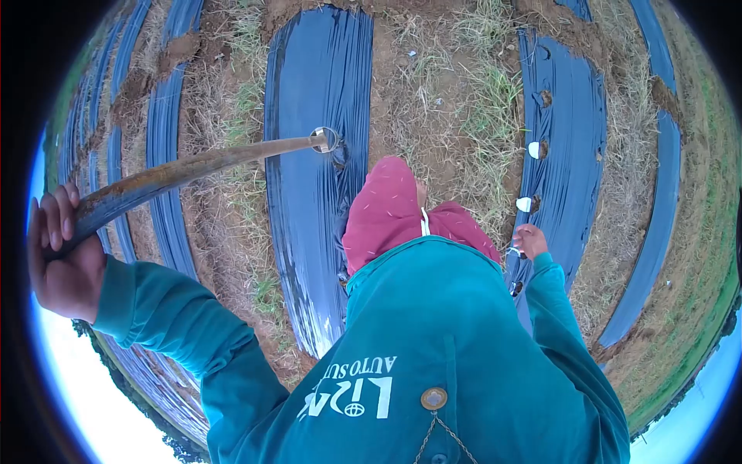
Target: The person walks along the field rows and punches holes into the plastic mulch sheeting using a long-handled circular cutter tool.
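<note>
Gripping: left hand (66,255), at 9 o'clock, fingers closed round the near end of a long brown wooden pole (185,169); pole, one, running from 9 towards 11 o'clock, tipped with a shiny metal ring (317,138); ring, at 11 o'clock, over a raised bed of dark blue plastic film (313,85), just beside a dark ruffled opening; contact with the film, cannot be told; right hand (530,241), at 3 o'clock, fingers curled, near or at a second blue film-covered bed (568,155); a pale thing shows by its fingertips, held or merely behind, cannot be told; small white half-round pieces, two, at 2 o'clock (534,150) and just short of 3 (524,204), beside dark holes; dry grass strip (433,93), at 12 to 1 o'clock, between beds; maroon shorts (386,209), at centre; teal sweatshirt (464,325), at 6 o'clock; step in hand, by judgement: ring end placed at the film opening; next move, by judgement, calls for a firm left grip and care against tearing the film.
</note>
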`<act>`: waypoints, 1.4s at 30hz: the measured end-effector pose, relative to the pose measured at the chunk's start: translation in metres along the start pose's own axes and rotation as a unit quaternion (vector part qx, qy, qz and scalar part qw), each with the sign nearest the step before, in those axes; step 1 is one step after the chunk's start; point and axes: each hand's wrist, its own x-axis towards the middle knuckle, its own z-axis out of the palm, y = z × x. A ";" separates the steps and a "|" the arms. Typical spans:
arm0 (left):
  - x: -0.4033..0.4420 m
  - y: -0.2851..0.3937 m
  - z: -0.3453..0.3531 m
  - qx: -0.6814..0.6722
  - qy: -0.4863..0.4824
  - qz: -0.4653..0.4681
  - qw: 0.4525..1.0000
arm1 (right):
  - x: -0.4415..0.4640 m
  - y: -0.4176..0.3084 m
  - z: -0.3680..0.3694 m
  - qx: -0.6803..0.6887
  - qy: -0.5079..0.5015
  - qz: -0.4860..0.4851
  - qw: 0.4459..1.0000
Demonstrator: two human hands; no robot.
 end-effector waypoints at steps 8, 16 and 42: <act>0.050 -0.011 0.046 0.215 0.216 0.102 0.947 | 0.021 -0.056 0.015 -0.019 -0.016 -0.006 1.000; 0.105 -0.282 0.023 -0.039 0.248 0.029 0.968 | 0.051 -0.127 -0.003 -0.028 0.024 -0.009 0.999; 0.389 -0.036 0.088 0.116 0.134 0.122 0.977 | 0.105 -0.300 0.025 -0.008 0.001 -0.007 1.000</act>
